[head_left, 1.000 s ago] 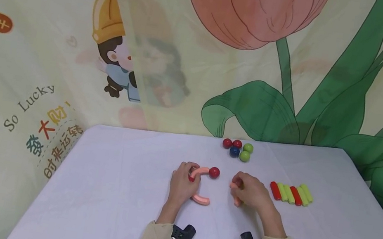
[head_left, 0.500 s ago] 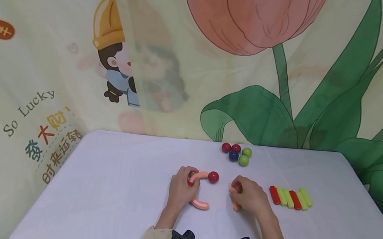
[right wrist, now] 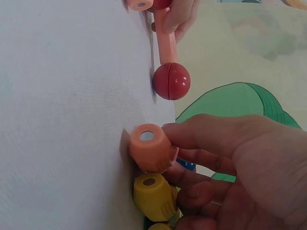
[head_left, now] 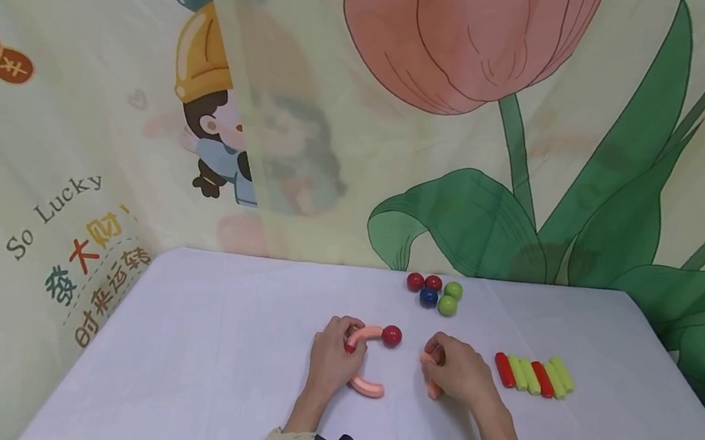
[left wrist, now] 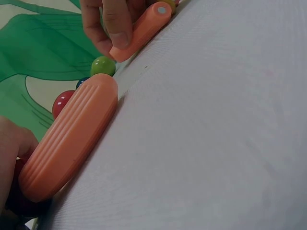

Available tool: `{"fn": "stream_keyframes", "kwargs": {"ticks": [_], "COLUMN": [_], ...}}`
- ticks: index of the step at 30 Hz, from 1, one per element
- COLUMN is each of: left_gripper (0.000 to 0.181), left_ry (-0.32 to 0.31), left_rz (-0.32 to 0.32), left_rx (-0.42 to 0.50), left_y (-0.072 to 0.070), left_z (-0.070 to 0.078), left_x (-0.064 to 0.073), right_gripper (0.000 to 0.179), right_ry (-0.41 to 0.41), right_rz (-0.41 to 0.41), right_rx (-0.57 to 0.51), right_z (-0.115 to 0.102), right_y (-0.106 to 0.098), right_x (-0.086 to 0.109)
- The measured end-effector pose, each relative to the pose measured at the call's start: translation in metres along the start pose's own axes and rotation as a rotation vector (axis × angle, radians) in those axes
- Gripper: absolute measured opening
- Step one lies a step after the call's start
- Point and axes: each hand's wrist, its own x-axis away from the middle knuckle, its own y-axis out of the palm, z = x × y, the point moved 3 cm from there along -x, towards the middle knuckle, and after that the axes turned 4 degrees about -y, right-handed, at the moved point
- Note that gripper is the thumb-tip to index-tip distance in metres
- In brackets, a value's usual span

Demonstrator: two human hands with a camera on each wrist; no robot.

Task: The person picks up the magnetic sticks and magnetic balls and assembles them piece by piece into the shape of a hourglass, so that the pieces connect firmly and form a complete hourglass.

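Observation:
My left hand (head_left: 334, 356) grips a curved pink magnetic rod (head_left: 365, 332) around its joint with a red ball (head_left: 349, 347), which the fingers partly cover. A second red ball (head_left: 392, 336) sits at that rod's far end. Below, another curved pink rod (head_left: 369, 389) runs out from under the palm, lying on the table. To the right, my right hand (head_left: 457, 367) pinches a separate pink rod (right wrist: 149, 155) between thumb and fingers, its round metal end showing in the right wrist view. Just behind it, by the curled fingers, is a yellow rod (right wrist: 154, 194).
At the back of the white table (head_left: 239, 325) several balls are grouped: red ones, a blue ball (head_left: 429, 297) and green ones (head_left: 447, 306). Right of my right hand lies a row of red rods (head_left: 505, 370) and yellow-green rods (head_left: 531, 377). A printed curtain (head_left: 317, 91) hangs behind.
The head view has tilted up, so everything sits lower in the picture. Both hands keep nearly the same place and hold the same pieces.

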Motion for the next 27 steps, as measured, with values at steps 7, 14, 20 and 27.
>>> {"fn": "stream_keyframes", "kwargs": {"ticks": [7,14,20,27], "left_gripper": [0.016,0.017,0.018,0.018], "left_ry": [0.010,0.010,-0.003,0.001], "left_rz": [0.008,0.004,-0.006,-0.014], "left_rx": [-0.008,-0.005,-0.006,-0.013], "left_y": [0.0003,0.0000,0.0000,0.0004], "left_z": [-0.0013,0.0003,0.0002,-0.0004], "left_x": [0.0010,0.0001,-0.0005,0.0002], "right_gripper": [0.021,0.023,0.025,0.025], "right_ry": [-0.003,-0.012,-0.001,-0.022], "right_rz": [0.007,0.017,0.025,0.062], "right_rx": [-0.005,-0.002,-0.003,0.022], "right_z": [-0.0001,-0.0014,-0.0020,-0.0062], "right_y": [0.0008,-0.0006,0.0004,0.0036], "right_x": [0.0010,-0.0003,-0.0033,-0.0029]}}
